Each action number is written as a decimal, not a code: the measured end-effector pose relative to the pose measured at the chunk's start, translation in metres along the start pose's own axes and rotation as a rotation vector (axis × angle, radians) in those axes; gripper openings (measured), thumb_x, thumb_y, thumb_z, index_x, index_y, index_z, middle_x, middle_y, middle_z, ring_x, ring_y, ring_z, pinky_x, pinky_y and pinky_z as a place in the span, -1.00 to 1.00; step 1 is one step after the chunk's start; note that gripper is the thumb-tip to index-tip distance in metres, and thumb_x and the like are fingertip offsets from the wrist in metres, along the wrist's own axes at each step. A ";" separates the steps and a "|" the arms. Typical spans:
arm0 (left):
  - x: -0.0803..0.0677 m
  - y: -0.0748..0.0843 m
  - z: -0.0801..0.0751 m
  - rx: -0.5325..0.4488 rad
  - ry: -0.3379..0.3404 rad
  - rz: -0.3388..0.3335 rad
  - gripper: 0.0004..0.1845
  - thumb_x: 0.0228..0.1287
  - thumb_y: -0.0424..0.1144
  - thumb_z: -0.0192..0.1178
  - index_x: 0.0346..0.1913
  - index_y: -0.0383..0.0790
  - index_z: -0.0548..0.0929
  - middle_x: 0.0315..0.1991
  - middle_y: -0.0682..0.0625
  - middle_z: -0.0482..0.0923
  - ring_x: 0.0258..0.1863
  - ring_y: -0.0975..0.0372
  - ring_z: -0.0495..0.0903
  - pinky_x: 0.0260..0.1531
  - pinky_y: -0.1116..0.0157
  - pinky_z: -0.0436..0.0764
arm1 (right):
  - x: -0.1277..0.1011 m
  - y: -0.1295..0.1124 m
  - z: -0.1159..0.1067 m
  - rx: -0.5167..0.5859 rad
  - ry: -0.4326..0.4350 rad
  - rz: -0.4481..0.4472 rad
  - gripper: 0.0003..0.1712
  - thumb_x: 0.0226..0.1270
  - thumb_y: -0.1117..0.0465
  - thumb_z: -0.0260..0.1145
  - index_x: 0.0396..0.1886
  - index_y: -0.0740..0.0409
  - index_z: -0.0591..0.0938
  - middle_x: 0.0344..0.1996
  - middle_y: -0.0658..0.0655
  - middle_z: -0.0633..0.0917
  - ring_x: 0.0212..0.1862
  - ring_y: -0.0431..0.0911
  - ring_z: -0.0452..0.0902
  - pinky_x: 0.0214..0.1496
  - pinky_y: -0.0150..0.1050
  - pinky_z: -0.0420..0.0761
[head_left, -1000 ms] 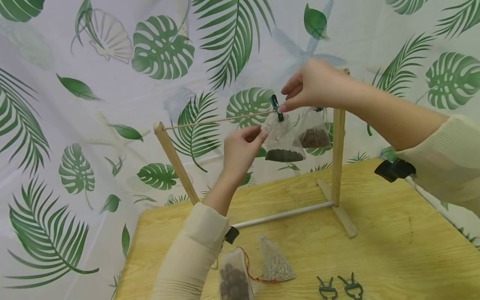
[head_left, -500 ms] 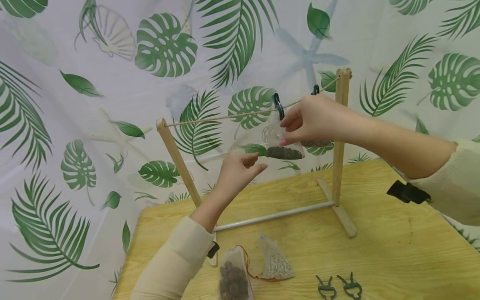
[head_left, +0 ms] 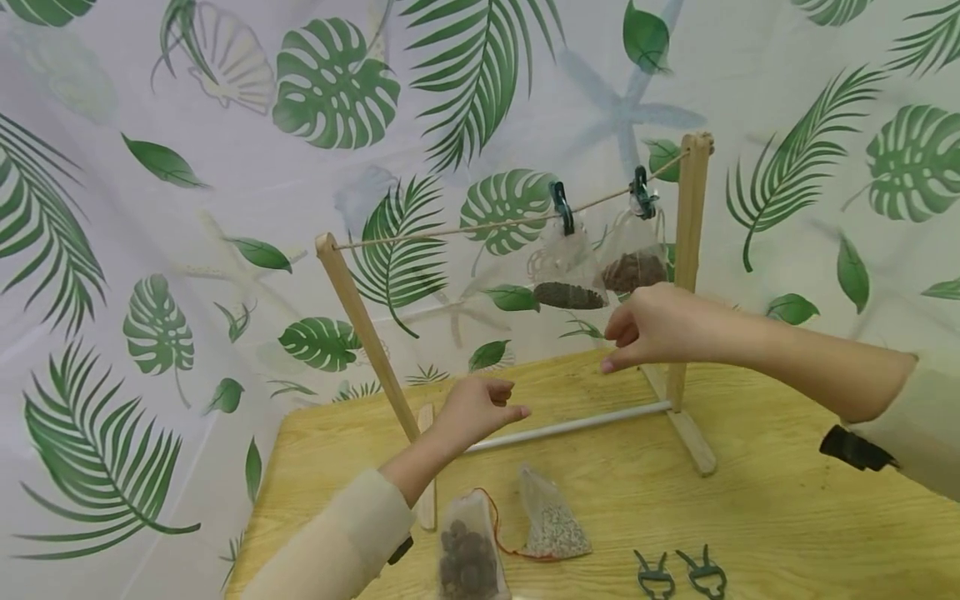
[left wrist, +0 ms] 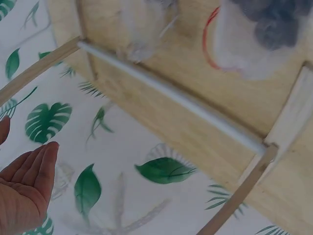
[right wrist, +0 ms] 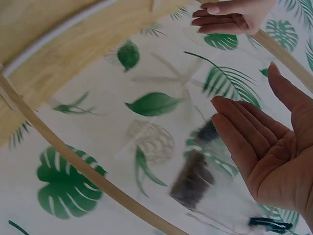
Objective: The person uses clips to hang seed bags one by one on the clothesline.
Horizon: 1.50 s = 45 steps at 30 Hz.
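A wooden rack (head_left: pixel 688 250) with a string (head_left: pixel 450 235) stands on the yellow table (head_left: pixel 787 500). Two mesh bags hang from dark green clips: one with dark grains (head_left: pixel 566 279) under a clip (head_left: pixel 562 207), one with brown lumps (head_left: pixel 633 262) under a clip (head_left: pixel 642 192). My right hand (head_left: pixel 652 329) hovers below these bags, fingers relaxed, holding nothing; in the right wrist view its palm (right wrist: pixel 274 147) is open beside the dark-grain bag (right wrist: pixel 195 181). My left hand (head_left: pixel 476 408) hangs lower, above the rack's white bar (head_left: pixel 570 427), loosely curled and empty.
Near the table's front edge lie a bag of brown balls (head_left: pixel 468 560) with a red cord, a bag of pale grains (head_left: pixel 551 525) and two loose green clips (head_left: pixel 678 573). A leaf-print curtain (head_left: pixel 225 208) hangs behind the table.
My right hand let go of the clip on the string and dropped below the hanging bags. My left hand left the dark-grain bag and sank toward the table.
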<state>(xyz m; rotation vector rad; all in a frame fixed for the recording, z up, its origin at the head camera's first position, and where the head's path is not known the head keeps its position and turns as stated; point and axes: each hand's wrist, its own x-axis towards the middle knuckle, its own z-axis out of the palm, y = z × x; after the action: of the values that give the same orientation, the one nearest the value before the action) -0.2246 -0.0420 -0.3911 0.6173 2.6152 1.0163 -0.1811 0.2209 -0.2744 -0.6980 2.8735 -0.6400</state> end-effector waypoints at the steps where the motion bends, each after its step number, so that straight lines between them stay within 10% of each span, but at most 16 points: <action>1: -0.001 -0.004 0.004 -0.001 -0.006 -0.009 -0.44 0.19 -0.02 0.30 0.18 -0.26 0.54 0.11 -0.13 0.57 0.06 0.08 0.59 -0.06 0.16 0.60 | -0.001 0.004 0.006 0.003 -0.005 -0.012 -0.51 0.09 -0.03 0.44 -0.20 0.32 0.70 -0.33 0.16 0.75 -0.30 -0.08 0.69 -0.25 -0.15 0.66; 8: -0.013 -0.035 0.030 0.009 -0.020 -0.064 -0.42 0.13 -0.01 0.34 0.11 -0.36 0.58 -0.03 -0.21 0.64 -0.04 0.02 0.63 -0.13 0.12 0.62 | -0.010 0.022 0.045 -0.017 -0.059 -0.052 -0.70 0.05 0.00 0.46 -0.62 0.10 0.63 -0.66 -0.12 0.52 -0.62 -0.31 0.27 -0.56 -0.38 0.33; 15: -0.025 -0.060 0.054 -0.057 -0.096 -0.131 -0.43 0.09 -0.04 0.38 0.04 -0.42 0.61 -0.11 -0.23 0.66 -0.13 -0.02 0.65 -0.21 0.09 0.64 | -0.025 0.035 0.084 0.017 -0.120 -0.041 -0.39 0.06 -0.04 0.45 -0.76 -0.12 0.15 -0.78 -0.17 0.00 -0.68 -0.29 -0.21 -0.61 -0.41 -0.09; 26: -0.031 -0.087 0.088 -0.289 -0.165 -0.203 -0.44 0.12 -0.11 0.37 0.03 -0.52 0.57 -0.16 -0.27 0.66 -0.29 -0.04 0.69 -0.24 0.04 0.65 | -0.053 0.052 0.148 0.066 -0.246 0.078 -0.55 -0.01 -0.06 0.47 -0.83 0.01 0.49 -0.82 -0.19 0.33 -0.73 -0.35 0.07 -0.69 -0.52 0.14; 36: -0.037 -0.101 0.108 -0.334 -0.151 -0.232 -0.49 0.12 -0.10 0.36 -0.04 -0.50 0.62 -0.18 -0.25 0.67 -0.22 0.04 0.68 -0.23 0.13 0.65 | -0.063 0.055 0.205 0.095 -0.345 0.204 -0.42 -0.06 -0.07 0.52 -0.93 0.03 0.37 -0.92 -0.19 0.27 -0.81 -0.35 0.01 -0.76 -0.50 0.08; 45: -0.031 -0.108 0.126 -0.347 -0.101 -0.238 -0.69 0.07 -0.10 0.39 -0.37 -0.35 0.69 -0.50 0.03 0.63 -0.50 0.29 0.53 -0.49 0.40 0.54 | -0.059 0.060 0.246 -0.165 -0.340 0.285 -0.47 -0.09 -0.21 0.45 -0.67 0.11 0.47 -0.72 -0.06 0.40 -0.63 -0.20 0.28 -0.50 -0.24 0.49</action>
<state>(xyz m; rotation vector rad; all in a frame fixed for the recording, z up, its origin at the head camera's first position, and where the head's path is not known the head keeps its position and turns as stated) -0.1795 -0.0554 -0.5531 0.2609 2.2801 1.2797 -0.1022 0.2050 -0.5213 -0.3588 2.6504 -0.2229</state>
